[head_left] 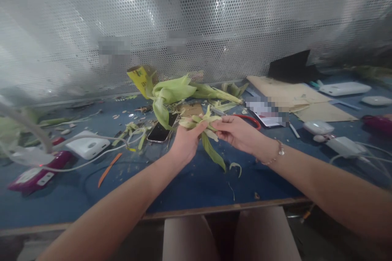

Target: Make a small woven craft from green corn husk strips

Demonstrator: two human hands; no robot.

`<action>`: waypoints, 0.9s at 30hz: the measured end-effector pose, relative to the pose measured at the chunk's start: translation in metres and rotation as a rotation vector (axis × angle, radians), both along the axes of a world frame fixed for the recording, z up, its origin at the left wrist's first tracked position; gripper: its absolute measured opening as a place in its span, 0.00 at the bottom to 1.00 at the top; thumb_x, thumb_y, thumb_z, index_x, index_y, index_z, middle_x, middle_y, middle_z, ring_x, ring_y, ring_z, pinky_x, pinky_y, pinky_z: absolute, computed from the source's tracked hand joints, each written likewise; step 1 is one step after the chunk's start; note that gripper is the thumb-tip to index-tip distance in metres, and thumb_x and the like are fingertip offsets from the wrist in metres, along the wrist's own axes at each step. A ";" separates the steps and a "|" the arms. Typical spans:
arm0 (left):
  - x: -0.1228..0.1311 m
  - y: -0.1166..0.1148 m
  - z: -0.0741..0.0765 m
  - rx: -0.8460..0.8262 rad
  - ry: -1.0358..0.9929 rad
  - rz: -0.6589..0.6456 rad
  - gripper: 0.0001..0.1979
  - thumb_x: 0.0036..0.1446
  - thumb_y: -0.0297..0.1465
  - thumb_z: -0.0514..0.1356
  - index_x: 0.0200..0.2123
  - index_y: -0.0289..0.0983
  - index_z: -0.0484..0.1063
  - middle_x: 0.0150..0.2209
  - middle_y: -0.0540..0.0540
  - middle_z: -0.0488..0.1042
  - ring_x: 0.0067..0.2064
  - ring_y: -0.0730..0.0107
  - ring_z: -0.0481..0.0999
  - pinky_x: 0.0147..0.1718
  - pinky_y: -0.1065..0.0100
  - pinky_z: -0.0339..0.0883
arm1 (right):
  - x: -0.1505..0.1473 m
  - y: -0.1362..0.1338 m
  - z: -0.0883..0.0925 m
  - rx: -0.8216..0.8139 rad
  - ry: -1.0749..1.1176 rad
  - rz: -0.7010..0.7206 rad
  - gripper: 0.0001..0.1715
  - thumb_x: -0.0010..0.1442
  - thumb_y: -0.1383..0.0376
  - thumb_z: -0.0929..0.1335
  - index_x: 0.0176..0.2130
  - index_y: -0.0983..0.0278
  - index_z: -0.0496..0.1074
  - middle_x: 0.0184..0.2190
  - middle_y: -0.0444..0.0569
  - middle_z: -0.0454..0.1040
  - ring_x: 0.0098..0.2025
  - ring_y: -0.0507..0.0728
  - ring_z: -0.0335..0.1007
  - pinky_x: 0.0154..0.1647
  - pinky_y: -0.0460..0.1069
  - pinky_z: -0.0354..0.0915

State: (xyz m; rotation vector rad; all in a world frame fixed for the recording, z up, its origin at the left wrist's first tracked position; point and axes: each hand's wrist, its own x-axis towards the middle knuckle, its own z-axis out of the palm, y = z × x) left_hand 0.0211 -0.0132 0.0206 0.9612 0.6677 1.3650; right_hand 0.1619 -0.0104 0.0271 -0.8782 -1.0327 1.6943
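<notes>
Near the middle of the table my left hand is closed round the base of a bundle of pale green leaf strips, spread out like a flower. My right hand pinches the right side of the same bundle between thumb and fingers. One long green leaf hangs below it toward the tabletop. Just behind the hands lies a larger bunch of broad green leaves. A red loop-shaped handle shows beyond my right hand; what it belongs to is partly hidden.
A dark-screened phone and leaf scraps lie left of the hands. Further left are a white charger, a purple power strip and cables. Brown paper lies back right. A perforated metal panel closes the table's rear.
</notes>
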 end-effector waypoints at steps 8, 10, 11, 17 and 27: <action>-0.001 -0.001 -0.001 0.036 0.060 -0.045 0.11 0.40 0.30 0.70 0.29 0.34 0.74 0.29 0.48 0.78 0.33 0.71 0.76 0.38 0.68 0.69 | 0.005 0.004 -0.005 0.018 -0.035 0.046 0.13 0.41 0.66 0.77 0.19 0.66 0.69 0.17 0.40 0.67 0.20 0.44 0.61 0.21 0.41 0.63; -0.005 0.000 -0.004 0.057 0.115 -0.045 0.09 0.41 0.29 0.70 0.28 0.35 0.75 0.29 0.48 0.78 0.32 0.72 0.76 0.37 0.69 0.69 | 0.008 0.007 -0.005 -0.051 -0.017 0.066 0.11 0.40 0.70 0.76 0.19 0.67 0.70 0.17 0.40 0.67 0.19 0.44 0.61 0.20 0.41 0.63; -0.006 0.001 -0.005 0.070 0.148 -0.037 0.09 0.40 0.29 0.70 0.28 0.35 0.75 0.29 0.48 0.78 0.31 0.73 0.75 0.36 0.70 0.69 | 0.009 0.008 -0.005 -0.085 -0.002 0.086 0.10 0.40 0.71 0.76 0.19 0.67 0.71 0.17 0.40 0.67 0.20 0.44 0.61 0.20 0.40 0.62; -0.005 0.002 -0.007 0.077 0.161 -0.029 0.08 0.41 0.31 0.69 0.28 0.35 0.76 0.26 0.48 0.77 0.28 0.72 0.75 0.34 0.69 0.69 | 0.015 0.011 -0.003 -0.089 -0.018 0.180 0.08 0.40 0.71 0.75 0.21 0.68 0.72 0.19 0.40 0.67 0.21 0.44 0.61 0.22 0.39 0.61; -0.001 0.002 -0.011 -0.034 0.089 -0.048 0.13 0.39 0.29 0.70 0.31 0.33 0.76 0.30 0.46 0.78 0.31 0.71 0.76 0.35 0.68 0.69 | 0.010 0.008 -0.003 0.691 -0.591 -0.163 0.21 0.49 0.59 0.72 0.43 0.64 0.72 0.37 0.48 0.73 0.33 0.53 0.68 0.34 0.49 0.65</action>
